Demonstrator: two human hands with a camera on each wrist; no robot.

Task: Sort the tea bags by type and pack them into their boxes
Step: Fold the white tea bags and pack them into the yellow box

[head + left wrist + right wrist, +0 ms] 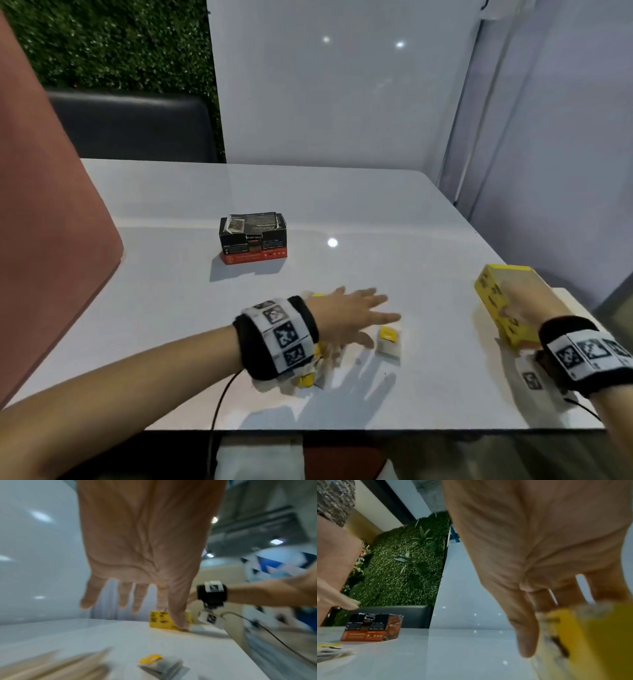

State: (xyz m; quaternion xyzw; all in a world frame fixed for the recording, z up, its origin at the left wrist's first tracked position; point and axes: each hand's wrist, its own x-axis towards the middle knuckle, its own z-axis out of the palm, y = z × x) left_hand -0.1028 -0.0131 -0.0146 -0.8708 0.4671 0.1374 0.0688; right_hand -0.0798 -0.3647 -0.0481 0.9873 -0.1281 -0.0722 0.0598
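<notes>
My left hand (356,315) hovers flat and open over the white table (359,205), fingers spread and holding nothing (140,566). Just under its fingertips lies a single tea bag with a yellow tag (388,344) (159,665). A pile of tea bags (318,370) sits beneath my left wrist. At the right edge my right hand (527,305) grips the open yellow box (493,298), thumb down its side and fingers over the top (539,561). The black and red box (252,238) (371,627) stands open at the table's middle left.
White panels (342,102) wall the table's far and right sides. A dark padded seat (137,126) stands behind the far left corner, and a pink panel (41,205) overhangs the left edge. Wrist cables (219,404) hang over the front edge.
</notes>
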